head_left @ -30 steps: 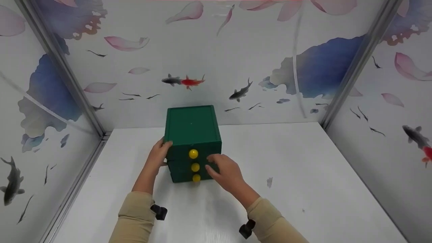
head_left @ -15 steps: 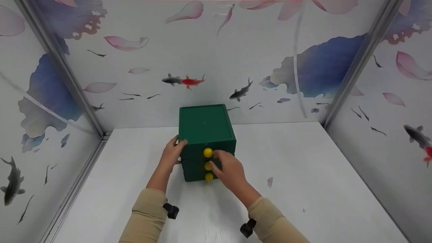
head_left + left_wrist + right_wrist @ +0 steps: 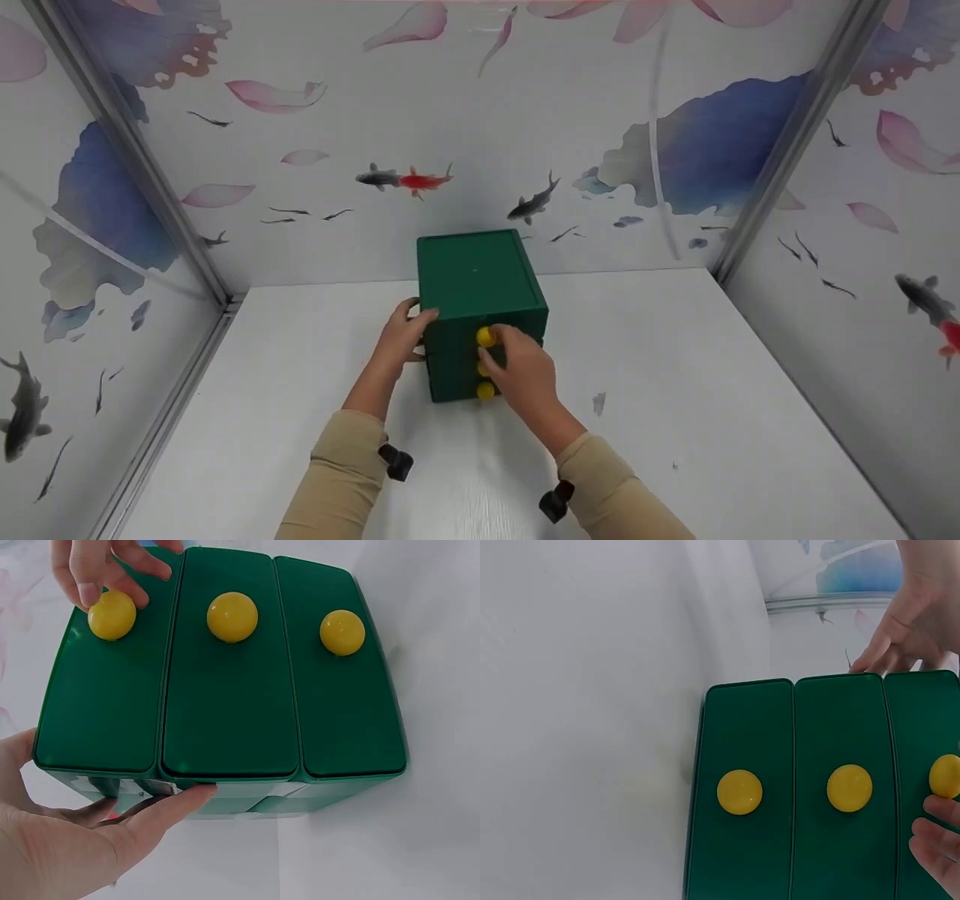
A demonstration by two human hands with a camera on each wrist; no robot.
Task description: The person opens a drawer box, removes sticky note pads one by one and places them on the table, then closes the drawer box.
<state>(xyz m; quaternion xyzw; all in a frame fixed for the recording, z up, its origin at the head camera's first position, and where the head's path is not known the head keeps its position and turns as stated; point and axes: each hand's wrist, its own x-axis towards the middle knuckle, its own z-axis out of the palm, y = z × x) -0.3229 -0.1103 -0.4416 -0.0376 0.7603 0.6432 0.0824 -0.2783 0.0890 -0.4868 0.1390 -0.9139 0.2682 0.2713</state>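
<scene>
A green drawer box [image 3: 484, 277] has three stacked fronts, each with a round yellow knob. My left hand [image 3: 405, 334] rests on the box's left side, thumb at the top front edge. In the left wrist view its fingers [image 3: 169, 814] lie fairly straight along that side. My right hand [image 3: 529, 367] is at the front, thumb and fingertips bent loosely beside the top knob [image 3: 486, 337]. A fingertip meets this knob's edge in the left wrist view. The middle knob [image 3: 232, 617] and bottom knob [image 3: 343, 633] are untouched. All drawer fronts sit flush.
The box stands on a white table [image 3: 675, 375] near the back wall [image 3: 450, 112], which is printed with fish and petals. Metal posts [image 3: 795, 150] mark the corners. A grey mark [image 3: 598, 403] shows on the table to the right.
The box has slid to the right together with my left hand. My right hand has moved only slightly right, and its fingertips now meet the top knob.
</scene>
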